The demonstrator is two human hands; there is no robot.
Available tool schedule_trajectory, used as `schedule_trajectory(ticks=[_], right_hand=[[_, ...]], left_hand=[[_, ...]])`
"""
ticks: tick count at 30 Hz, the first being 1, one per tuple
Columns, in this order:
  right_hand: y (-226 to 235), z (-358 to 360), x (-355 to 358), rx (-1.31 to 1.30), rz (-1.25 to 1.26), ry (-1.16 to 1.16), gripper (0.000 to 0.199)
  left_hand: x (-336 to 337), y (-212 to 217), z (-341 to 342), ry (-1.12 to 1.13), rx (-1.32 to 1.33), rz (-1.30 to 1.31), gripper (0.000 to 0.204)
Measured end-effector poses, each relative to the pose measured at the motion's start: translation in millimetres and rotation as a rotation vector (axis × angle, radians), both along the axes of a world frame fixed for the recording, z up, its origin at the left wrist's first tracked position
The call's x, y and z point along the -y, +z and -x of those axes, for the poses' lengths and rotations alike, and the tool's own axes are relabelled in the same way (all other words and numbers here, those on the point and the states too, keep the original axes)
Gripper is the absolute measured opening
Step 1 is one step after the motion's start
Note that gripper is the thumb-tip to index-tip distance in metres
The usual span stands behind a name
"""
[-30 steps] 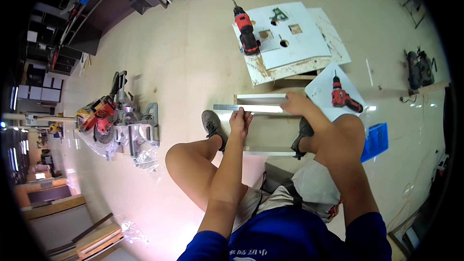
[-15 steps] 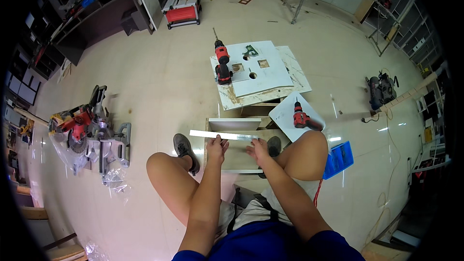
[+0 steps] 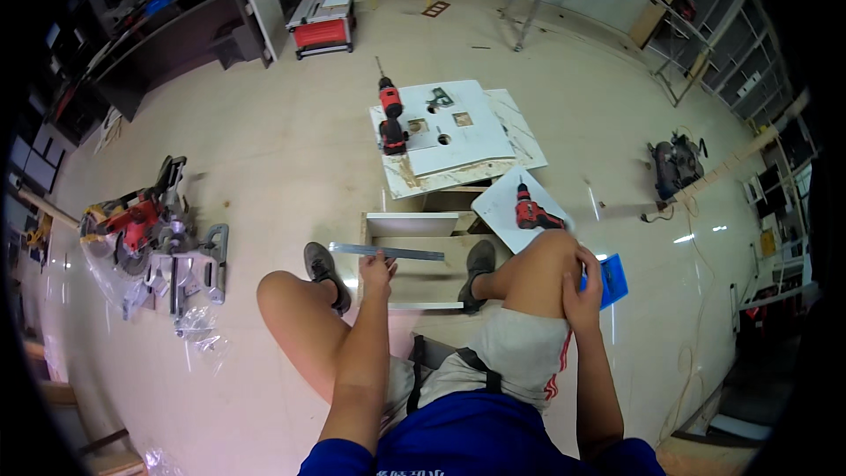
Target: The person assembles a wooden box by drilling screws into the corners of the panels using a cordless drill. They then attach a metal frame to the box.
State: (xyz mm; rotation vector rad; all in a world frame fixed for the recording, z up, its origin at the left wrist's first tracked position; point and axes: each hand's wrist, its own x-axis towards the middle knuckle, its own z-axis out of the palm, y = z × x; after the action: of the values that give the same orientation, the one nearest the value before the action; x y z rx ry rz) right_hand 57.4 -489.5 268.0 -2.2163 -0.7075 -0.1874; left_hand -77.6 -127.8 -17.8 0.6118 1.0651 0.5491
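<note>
My left hand (image 3: 376,275) pinches a long, thin metal drawer slide (image 3: 410,254) near its middle. It is held level above an open wooden box (image 3: 410,273) with white edges, which lies between my feet. My right hand (image 3: 582,293) rests along the outer side of my right knee, fingers stretched and holding nothing. Just beyond it sits a blue tray (image 3: 613,282), partly hidden by that hand and the knee; what it holds cannot be made out.
A red drill (image 3: 534,211) lies on a white board (image 3: 495,204). Ahead, another red drill (image 3: 390,110) and a green tool (image 3: 441,99) rest on stacked panels (image 3: 489,145). A mitre saw (image 3: 145,234) stands left, a compressor-like machine (image 3: 677,166) right.
My right hand has let go of the drawer slide's right end and moved right to my knee, by the blue tray. The left hand keeps the slide, now turned to a darker face.
</note>
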Motion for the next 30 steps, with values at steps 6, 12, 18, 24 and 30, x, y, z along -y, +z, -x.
schedule_trajectory(ticks=[6, 12, 18, 24, 30], right_hand=[[-34, 61, -16, 0.132, 0.218, -0.11, 0.062], [-31, 39, -32, 0.167, 0.208, -0.082, 0.062], [-30, 28, -40, 0.074, 0.106, -0.062, 0.058], [-29, 12, -53, -0.022, 0.046, -0.053, 0.051], [-33, -1, -58, -0.074, 0.082, -0.045, 0.047]], left_hand=[[9, -13, -8, -0.063, -0.014, 0.001, 0.018], [3, -20, 2, -0.135, -0.176, -0.013, 0.016], [-1, -28, 0, -0.098, -0.19, 0.054, 0.015], [-46, -31, -17, -0.026, -0.095, -0.013, 0.017], [-105, 15, -59, 0.153, -0.047, 0.022, 0.019]])
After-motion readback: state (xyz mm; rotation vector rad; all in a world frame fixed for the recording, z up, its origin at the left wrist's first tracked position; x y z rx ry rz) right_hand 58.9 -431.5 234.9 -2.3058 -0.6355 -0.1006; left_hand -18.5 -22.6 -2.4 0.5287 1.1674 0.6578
